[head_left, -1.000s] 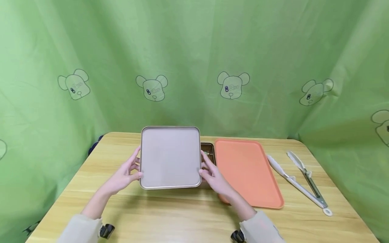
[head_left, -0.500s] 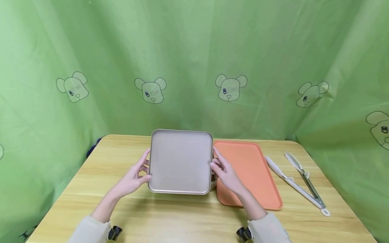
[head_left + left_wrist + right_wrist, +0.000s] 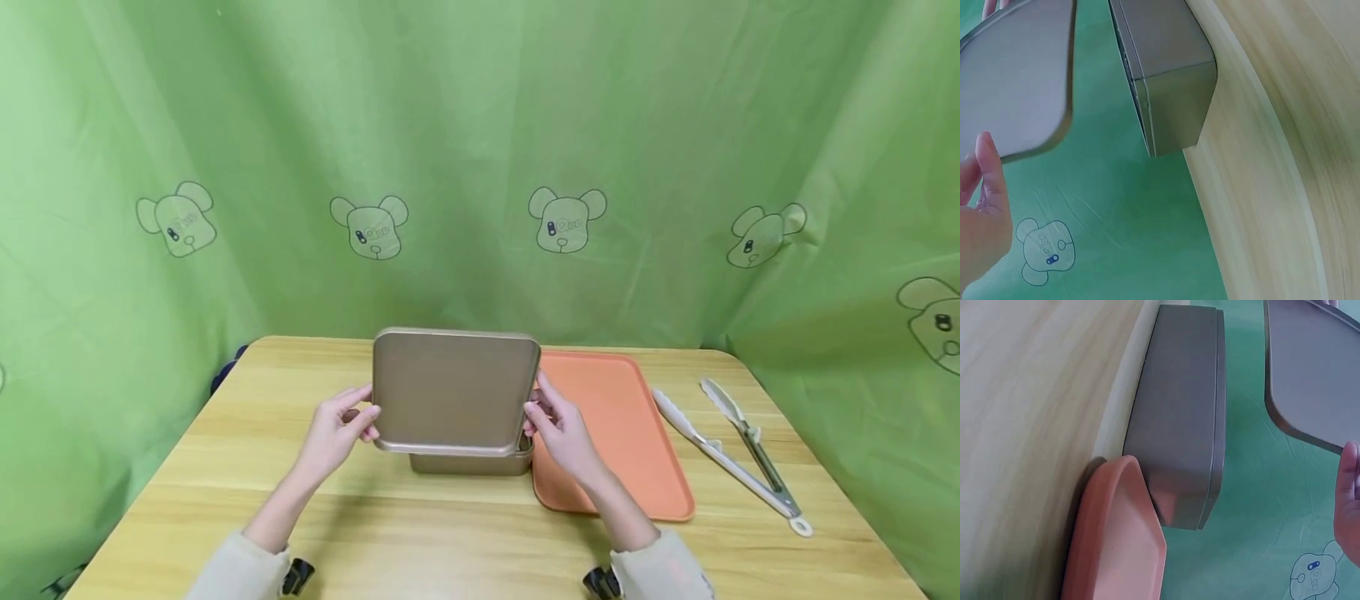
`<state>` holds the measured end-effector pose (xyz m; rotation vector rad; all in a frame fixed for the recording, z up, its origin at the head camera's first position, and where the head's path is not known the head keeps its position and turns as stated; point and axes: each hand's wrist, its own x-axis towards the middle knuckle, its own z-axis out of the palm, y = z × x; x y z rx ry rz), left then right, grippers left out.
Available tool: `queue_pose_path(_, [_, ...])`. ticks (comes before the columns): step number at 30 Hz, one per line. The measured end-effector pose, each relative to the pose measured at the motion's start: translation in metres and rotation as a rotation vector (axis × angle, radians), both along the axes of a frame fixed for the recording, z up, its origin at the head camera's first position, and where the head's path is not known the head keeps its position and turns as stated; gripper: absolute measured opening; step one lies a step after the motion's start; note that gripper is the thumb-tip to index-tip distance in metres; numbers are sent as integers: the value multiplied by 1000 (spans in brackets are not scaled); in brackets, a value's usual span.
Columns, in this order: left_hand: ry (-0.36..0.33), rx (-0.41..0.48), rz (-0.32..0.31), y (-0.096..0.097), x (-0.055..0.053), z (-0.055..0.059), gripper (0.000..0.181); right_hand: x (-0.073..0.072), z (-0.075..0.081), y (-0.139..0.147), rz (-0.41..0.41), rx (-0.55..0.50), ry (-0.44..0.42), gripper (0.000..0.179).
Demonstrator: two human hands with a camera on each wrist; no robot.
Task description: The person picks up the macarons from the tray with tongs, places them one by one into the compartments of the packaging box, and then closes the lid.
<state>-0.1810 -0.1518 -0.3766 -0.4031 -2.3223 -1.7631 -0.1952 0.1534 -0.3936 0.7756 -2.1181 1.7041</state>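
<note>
A flat, square metal lid [image 3: 453, 392] with a shallow rim is held up and tilted between both hands. On its left edge, the left hand [image 3: 335, 429] pinches the lid with the thumb on the near face. The right hand [image 3: 562, 433] grips the opposite edge the same way. Below and behind the lid, a rectangular metal box [image 3: 468, 465] stands on the table, its front wall showing and most of its opening hidden. Both wrist views show a gap between the raised lid [image 3: 1316, 369] and the box [image 3: 1179, 94].
An orange tray [image 3: 607, 425] lies flat right beside the box, under the right forearm. Further right, metal tongs [image 3: 750, 481] with pale tips lie spread on the wooden table [image 3: 450, 542]. A green curtain [image 3: 465, 150] with bear-head prints surrounds the table's back and sides.
Both hands have carried the lid to the right, then tipped it so it looks shorter and darker. The box's front wall has come into view below it. Tray and tongs stayed put.
</note>
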Motion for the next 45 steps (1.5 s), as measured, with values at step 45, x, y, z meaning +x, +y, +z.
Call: queue_pose_path(45, [77, 160, -55, 14, 0, -7, 46, 8, 1, -5, -96, -194, -586, 44])
